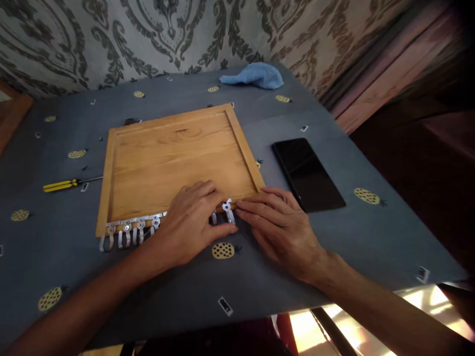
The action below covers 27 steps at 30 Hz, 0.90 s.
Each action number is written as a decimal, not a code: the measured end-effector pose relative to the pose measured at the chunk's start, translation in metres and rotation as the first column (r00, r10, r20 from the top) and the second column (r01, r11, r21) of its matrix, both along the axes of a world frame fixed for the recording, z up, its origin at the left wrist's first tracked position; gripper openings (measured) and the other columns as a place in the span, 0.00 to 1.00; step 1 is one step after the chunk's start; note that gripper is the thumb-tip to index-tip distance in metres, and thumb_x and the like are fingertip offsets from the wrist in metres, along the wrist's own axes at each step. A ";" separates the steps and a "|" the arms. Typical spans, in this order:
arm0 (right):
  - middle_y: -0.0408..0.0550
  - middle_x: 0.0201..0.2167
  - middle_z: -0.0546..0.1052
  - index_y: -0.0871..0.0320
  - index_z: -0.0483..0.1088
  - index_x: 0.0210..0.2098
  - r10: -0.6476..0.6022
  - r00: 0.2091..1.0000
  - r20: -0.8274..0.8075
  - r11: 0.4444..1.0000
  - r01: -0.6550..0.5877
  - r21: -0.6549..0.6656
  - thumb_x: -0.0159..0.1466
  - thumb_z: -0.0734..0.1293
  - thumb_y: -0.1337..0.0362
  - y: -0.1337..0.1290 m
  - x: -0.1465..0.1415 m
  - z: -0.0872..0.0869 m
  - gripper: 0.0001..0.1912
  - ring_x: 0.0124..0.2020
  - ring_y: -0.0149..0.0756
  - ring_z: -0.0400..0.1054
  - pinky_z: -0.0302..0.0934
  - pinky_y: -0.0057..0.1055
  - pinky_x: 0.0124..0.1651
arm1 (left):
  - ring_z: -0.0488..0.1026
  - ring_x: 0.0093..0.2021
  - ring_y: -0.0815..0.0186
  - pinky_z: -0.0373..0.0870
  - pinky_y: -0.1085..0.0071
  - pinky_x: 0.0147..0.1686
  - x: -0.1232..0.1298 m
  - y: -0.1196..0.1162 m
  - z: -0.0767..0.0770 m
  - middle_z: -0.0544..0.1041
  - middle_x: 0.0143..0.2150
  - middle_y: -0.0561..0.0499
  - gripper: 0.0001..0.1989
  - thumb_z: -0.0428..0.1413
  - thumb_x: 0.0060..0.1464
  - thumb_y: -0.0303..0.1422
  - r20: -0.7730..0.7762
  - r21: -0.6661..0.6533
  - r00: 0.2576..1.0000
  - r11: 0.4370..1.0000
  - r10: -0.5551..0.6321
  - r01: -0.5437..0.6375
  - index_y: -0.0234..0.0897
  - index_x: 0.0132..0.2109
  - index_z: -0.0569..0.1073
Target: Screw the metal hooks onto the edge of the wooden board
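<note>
A framed wooden board (178,158) lies on the patterned cloth. Along its near edge runs a metal strip with several hooks (141,225). My left hand (195,217) covers part of this strip, its thumb and fingers closed around the hook rail near the right end. The last hook (227,210) shows between my two hands. My right hand (284,227) rests at the board's near right corner, fingers stretched out and pointing left, fingertips beside that last hook. Its thumb touches the frame's corner or lies close to it.
A black phone (308,173) lies right of the board. A yellow-handled screwdriver (67,185) lies at the left, its shaft reaching the frame. A blue cloth (256,75) sits at the back, near the patterned wall covering (166,34). Small dark pieces are by the board's far edge.
</note>
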State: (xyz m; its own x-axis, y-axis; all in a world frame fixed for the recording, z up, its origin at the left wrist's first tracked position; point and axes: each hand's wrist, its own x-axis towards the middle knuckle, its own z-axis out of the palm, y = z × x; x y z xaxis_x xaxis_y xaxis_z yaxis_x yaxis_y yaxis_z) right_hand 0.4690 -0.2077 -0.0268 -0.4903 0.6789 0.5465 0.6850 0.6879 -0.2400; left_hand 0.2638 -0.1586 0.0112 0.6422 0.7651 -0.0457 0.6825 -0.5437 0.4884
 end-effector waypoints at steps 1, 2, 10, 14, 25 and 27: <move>0.48 0.44 0.82 0.58 0.76 0.45 0.005 1.000 0.002 1.000 -0.005 0.001 0.66 0.62 0.74 0.000 0.000 0.000 0.13 0.45 0.40 0.73 0.63 0.47 0.56 | 0.71 0.44 0.59 0.65 0.61 0.43 0.000 0.000 0.000 0.74 0.43 0.51 0.17 0.65 0.52 0.43 0.004 -0.003 1.000 1.000 -0.002 0.002 0.37 0.44 0.76; 0.48 0.44 0.82 0.58 0.76 0.44 0.006 1.000 0.003 1.000 -0.006 -0.001 0.66 0.62 0.74 0.001 0.000 0.001 0.13 0.45 0.40 0.73 0.64 0.47 0.56 | 0.71 0.44 0.59 0.65 0.61 0.43 0.000 0.000 0.000 0.75 0.43 0.51 0.17 0.65 0.52 0.43 0.010 -0.005 1.000 1.000 -0.003 0.003 0.37 0.44 0.76; 0.50 0.47 0.81 0.62 0.74 0.47 0.016 1.000 -0.018 0.998 -0.017 -0.058 0.68 0.62 0.73 0.001 0.000 0.001 0.12 0.47 0.41 0.73 0.63 0.47 0.57 | 0.71 0.45 0.57 0.66 0.58 0.44 0.002 0.000 0.001 0.75 0.43 0.51 0.18 0.66 0.51 0.41 0.036 -0.015 0.999 1.000 0.003 -0.002 0.36 0.46 0.75; 0.50 0.47 0.81 0.62 0.74 0.49 0.025 0.999 -0.021 0.998 -0.026 -0.063 0.68 0.61 0.73 0.002 0.000 -0.001 0.13 0.49 0.41 0.71 0.61 0.46 0.58 | 0.71 0.44 0.58 0.66 0.58 0.43 0.002 -0.001 0.001 0.74 0.43 0.51 0.19 0.66 0.51 0.40 0.024 -0.036 0.999 0.999 0.023 -0.023 0.36 0.47 0.75; 0.49 0.49 0.81 0.62 0.75 0.46 0.053 0.999 0.009 0.994 -0.052 -0.096 0.70 0.61 0.71 0.002 0.001 -0.003 0.11 0.52 0.42 0.70 0.58 0.48 0.59 | 0.72 0.44 0.57 0.68 0.55 0.43 0.003 0.000 -0.001 0.75 0.44 0.51 0.19 0.67 0.49 0.40 0.000 -0.008 1.000 1.000 0.024 -0.024 0.37 0.46 0.75; 0.49 0.49 0.81 0.61 0.75 0.46 0.048 0.999 0.018 0.994 -0.046 -0.097 0.70 0.62 0.70 0.002 0.001 -0.005 0.10 0.52 0.43 0.70 0.57 0.49 0.60 | 0.72 0.44 0.57 0.68 0.56 0.42 0.004 -0.001 0.000 0.75 0.44 0.51 0.19 0.67 0.49 0.40 -0.006 -0.007 1.000 1.000 0.023 -0.023 0.37 0.45 0.75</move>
State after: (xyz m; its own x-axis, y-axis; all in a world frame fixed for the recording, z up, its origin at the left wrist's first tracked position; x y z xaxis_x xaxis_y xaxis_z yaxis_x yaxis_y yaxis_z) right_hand 0.4699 -0.2060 -0.0313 -0.5332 0.7041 0.4691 0.6576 0.6937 -0.2938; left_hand 0.2674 -0.1593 0.0107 0.6241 0.7794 -0.0550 0.6977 -0.5242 0.4884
